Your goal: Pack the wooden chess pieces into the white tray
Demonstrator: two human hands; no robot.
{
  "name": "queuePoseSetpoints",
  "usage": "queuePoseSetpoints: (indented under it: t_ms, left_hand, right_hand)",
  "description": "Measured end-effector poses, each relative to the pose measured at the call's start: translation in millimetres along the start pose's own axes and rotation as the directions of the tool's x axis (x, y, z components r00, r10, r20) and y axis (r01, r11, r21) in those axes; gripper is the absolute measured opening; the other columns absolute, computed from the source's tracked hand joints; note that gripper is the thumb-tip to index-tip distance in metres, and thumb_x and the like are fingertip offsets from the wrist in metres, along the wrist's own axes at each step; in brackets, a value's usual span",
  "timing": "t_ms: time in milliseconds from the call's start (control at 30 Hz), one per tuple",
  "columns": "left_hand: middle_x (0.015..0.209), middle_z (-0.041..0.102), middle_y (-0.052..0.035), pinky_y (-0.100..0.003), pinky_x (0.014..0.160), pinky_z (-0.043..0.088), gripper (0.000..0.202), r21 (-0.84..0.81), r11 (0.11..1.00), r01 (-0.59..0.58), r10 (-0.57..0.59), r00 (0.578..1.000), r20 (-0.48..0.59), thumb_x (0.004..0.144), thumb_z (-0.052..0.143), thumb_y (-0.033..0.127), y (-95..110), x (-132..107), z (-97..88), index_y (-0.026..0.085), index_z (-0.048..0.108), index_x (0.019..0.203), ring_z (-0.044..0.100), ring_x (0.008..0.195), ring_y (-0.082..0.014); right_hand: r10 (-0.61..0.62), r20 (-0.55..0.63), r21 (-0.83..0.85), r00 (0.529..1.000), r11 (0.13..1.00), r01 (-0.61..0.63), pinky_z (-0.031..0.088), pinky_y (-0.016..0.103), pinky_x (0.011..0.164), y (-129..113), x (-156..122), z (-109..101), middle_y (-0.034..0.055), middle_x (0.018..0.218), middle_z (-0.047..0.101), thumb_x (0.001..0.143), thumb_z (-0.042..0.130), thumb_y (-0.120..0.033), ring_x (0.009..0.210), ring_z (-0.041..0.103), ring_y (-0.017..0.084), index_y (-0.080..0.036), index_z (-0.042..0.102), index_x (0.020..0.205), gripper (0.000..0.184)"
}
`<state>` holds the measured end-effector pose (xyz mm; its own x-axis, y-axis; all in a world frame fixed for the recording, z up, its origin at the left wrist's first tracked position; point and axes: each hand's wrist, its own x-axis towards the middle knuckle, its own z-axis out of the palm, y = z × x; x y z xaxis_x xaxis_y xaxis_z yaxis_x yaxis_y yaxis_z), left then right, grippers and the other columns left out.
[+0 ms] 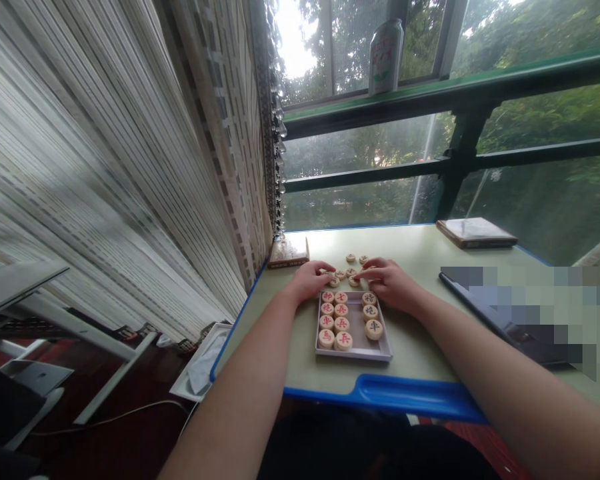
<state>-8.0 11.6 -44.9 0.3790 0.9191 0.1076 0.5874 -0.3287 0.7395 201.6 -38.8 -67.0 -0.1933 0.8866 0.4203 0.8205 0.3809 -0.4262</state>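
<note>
Cream-coloured, round, wood-toned pieces (351,257) lie loose on a pale tabletop with blue edging (405,250), just beyond a shallow whitish rectangular tray (355,357). Inside it stand two columns of red-lettered discs (327,322), 帥, 車, 馬 and 兵 readable, and one column of black-lettered discs (375,328), including 車. The left hand (313,280) and right hand (387,283) curl their fingers at loose pieces; I cannot tell whether either grips. A striped, sheer-looking curtain (105,167) hangs left; a silvery can (386,57) with illegible print stands on the green window ledge (505,75).
</note>
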Motion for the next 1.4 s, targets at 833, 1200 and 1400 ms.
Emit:
queuePoseSetpoints:
  t_ms: [833,1200,1400]
  left_hand:
    - [0.071,0.054,0.0,-0.021,0.059,0.039,0.035,0.014,1.0,0.015,-0.015,0.998,0.056,0.057,0.06,0.018,4.8,-3.7,-4.4,0.017,0.071,0.09,0.047,0.063,-0.01]
    - [0.111,0.062,-0.0024,-0.022,0.082,0.043,0.033,0.056,0.992,-0.113,0.11,0.992,0.055,0.066,0.055,0.017,-1.9,1.1,-1.1,0.021,0.072,0.095,0.057,0.091,-0.015]
    - [0.097,0.068,-0.005,-0.024,0.075,0.047,0.03,0.0,0.997,-0.075,0.075,0.997,0.031,0.067,0.059,0.021,-5.5,4.0,2.0,0.016,0.071,0.094,0.059,0.081,-0.015]
  right_hand:
    - [0.185,-0.055,-0.011,0.981,0.983,-0.186,0.044,0.026,0.068,-1.9,-0.6,-12.6,0.0049,0.086,0.064,0.071,0.048,-0.014,0.07,0.057,0.016,-0.019,0.066,0.097,0.031]
    - [0.061,-0.054,-0.128,0.997,0.99,-0.067,0.04,0.036,0.088,4.5,0.3,-6.7,0.0039,0.101,0.066,0.078,0.048,-0.025,0.092,0.052,0.022,-0.023,0.071,0.091,0.026]
    - [0.046,-0.115,-0.166,0.992,0.984,-0.064,0.04,0.04,0.089,6.4,-0.6,-6.8,0.0074,0.111,0.063,0.081,0.047,-0.031,0.099,0.05,0.026,-0.02,0.062,0.114,0.038]
